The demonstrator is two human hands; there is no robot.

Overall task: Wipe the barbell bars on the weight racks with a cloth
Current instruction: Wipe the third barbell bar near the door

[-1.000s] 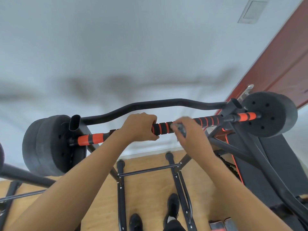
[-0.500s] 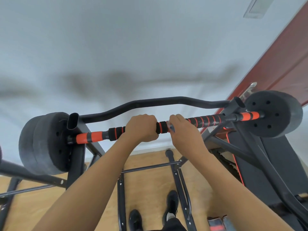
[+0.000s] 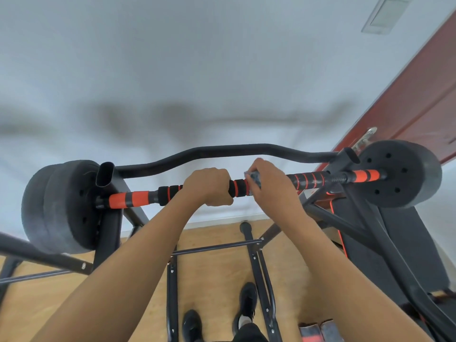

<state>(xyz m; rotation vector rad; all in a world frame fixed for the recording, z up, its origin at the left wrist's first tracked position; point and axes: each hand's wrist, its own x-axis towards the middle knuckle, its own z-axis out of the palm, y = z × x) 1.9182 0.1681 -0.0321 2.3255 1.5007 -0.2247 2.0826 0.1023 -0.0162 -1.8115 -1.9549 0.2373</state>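
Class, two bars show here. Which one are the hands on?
The straight orange-and-black bar, nearer the camera; the curved black bar behind it is untouched.

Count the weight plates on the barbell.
3. Two sit stacked on the left end of the barbell: the outer plate and the inner plate. The right plate is on the other end. Thinner plates may be hidden behind these.

The left hand (image 3: 209, 187) grips the barbell bar (image 3: 308, 180) near its centre. The right hand (image 3: 271, 191), just beside it, holds a cloth (image 3: 254, 177) against the bar. The bar rests on the black rack (image 3: 106, 174), between the left weight plate (image 3: 56, 206) and the right weight plate (image 3: 399, 174).
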